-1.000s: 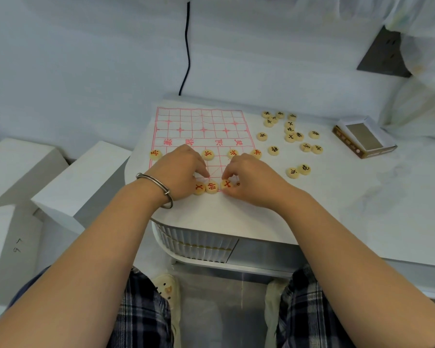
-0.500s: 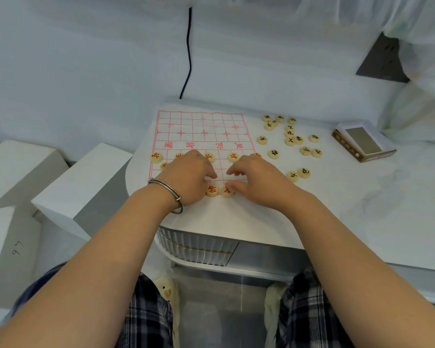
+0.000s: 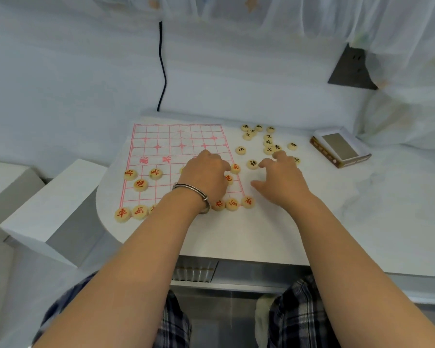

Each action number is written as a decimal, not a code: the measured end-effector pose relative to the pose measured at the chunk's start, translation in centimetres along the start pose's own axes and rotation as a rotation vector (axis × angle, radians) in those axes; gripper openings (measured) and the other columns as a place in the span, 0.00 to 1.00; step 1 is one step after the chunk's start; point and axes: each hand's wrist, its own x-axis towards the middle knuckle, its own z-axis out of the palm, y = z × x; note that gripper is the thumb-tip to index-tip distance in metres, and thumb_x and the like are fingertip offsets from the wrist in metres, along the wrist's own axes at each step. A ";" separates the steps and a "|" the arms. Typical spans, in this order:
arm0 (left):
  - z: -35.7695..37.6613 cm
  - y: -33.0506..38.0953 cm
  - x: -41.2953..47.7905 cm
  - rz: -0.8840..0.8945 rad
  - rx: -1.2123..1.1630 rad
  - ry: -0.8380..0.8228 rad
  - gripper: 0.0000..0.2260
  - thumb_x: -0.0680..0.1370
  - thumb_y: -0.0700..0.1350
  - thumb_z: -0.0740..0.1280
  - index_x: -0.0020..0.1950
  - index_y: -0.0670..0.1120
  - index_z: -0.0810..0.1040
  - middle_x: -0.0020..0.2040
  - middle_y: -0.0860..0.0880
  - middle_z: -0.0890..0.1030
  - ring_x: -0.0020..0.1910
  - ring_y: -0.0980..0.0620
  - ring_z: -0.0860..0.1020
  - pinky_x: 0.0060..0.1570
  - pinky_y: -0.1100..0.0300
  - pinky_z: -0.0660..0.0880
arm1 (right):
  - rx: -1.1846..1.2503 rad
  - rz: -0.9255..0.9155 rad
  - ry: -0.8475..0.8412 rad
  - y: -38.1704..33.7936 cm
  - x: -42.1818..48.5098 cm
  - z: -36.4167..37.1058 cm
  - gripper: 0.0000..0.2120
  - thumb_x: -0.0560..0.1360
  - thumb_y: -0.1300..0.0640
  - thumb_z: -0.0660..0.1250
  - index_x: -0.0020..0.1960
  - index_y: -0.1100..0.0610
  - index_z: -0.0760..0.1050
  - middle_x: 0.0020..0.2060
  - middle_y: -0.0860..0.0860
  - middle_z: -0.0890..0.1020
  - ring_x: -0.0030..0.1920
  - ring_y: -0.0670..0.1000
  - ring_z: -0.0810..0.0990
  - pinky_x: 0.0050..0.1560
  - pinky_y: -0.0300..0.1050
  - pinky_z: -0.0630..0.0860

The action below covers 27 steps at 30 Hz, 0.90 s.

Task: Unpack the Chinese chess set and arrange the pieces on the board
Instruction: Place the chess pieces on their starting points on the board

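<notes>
A white paper board with a red grid lies on the table. Round wooden red-lettered pieces line its near row, with more in the soldier row. My left hand, wearing a metal bracelet, rests knuckles-up over the board's right half, fingers curled near a red piece; whether it grips one is hidden. My right hand is off the board's right edge, fingers spread, fingertips beside a black-lettered piece. Several black-lettered pieces lie loose farther right.
The set's open box sits at the table's right. A black cable hangs down the wall behind. White foam blocks stand left of the rounded table edge. My plaid-clad knees are below the table.
Both hands left the near-row centre pieces and moved away and to the right. The right hand went off the board toward the loose black pieces. The camera also tilted.
</notes>
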 end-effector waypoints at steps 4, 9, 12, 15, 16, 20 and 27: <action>0.8 1.9 1.6 0.034 -0.040 -0.036 0.19 0.78 0.41 0.57 0.68 0.50 0.72 0.63 0.47 0.74 0.65 0.48 0.68 0.59 0.52 0.71 | 0.038 0.138 -0.152 2.7 0.4 -0.3 0.39 0.66 0.40 0.73 0.70 0.53 0.63 0.69 0.54 0.60 0.69 0.57 0.61 0.61 0.53 0.69; 1.7 3.3 3.2 0.043 -0.079 -0.065 0.19 0.78 0.41 0.57 0.68 0.52 0.72 0.64 0.46 0.73 0.65 0.47 0.68 0.59 0.52 0.71 | 0.079 0.136 -0.279 4.4 1.3 0.1 0.35 0.66 0.41 0.73 0.68 0.53 0.65 0.66 0.53 0.63 0.59 0.55 0.73 0.53 0.49 0.74; 2.0 3.7 4.1 0.045 -0.062 -0.064 0.19 0.78 0.40 0.57 0.68 0.51 0.72 0.63 0.45 0.74 0.63 0.46 0.69 0.59 0.52 0.70 | 0.117 0.068 -0.232 4.4 2.0 0.4 0.28 0.68 0.43 0.72 0.64 0.53 0.69 0.61 0.51 0.67 0.53 0.54 0.75 0.51 0.48 0.75; 2.0 3.3 5.4 0.023 -0.032 -0.053 0.19 0.78 0.40 0.57 0.67 0.50 0.73 0.63 0.46 0.75 0.64 0.47 0.68 0.59 0.52 0.70 | 0.156 0.034 -0.147 3.9 2.8 0.8 0.19 0.72 0.47 0.69 0.58 0.54 0.72 0.56 0.51 0.70 0.49 0.53 0.76 0.49 0.47 0.75; 2.0 3.0 5.8 0.005 -0.043 -0.047 0.19 0.78 0.40 0.57 0.68 0.50 0.72 0.64 0.46 0.74 0.65 0.47 0.67 0.60 0.52 0.70 | 0.168 0.031 -0.125 3.8 3.2 0.8 0.16 0.73 0.48 0.68 0.57 0.55 0.73 0.56 0.51 0.71 0.48 0.53 0.76 0.49 0.47 0.75; 1.8 1.8 6.9 -0.027 -0.082 -0.040 0.19 0.78 0.41 0.57 0.70 0.50 0.70 0.66 0.46 0.73 0.67 0.47 0.66 0.62 0.53 0.69 | 0.161 0.002 -0.119 3.6 4.1 0.9 0.18 0.73 0.46 0.67 0.57 0.55 0.72 0.54 0.50 0.70 0.49 0.52 0.74 0.49 0.47 0.74; 0.7 -1.4 7.8 -0.112 -0.148 0.018 0.18 0.79 0.42 0.59 0.69 0.50 0.71 0.68 0.48 0.72 0.70 0.48 0.64 0.67 0.53 0.66 | 0.063 -0.165 0.015 1.8 6.6 1.1 0.18 0.77 0.47 0.61 0.63 0.54 0.73 0.57 0.51 0.76 0.59 0.53 0.70 0.56 0.47 0.69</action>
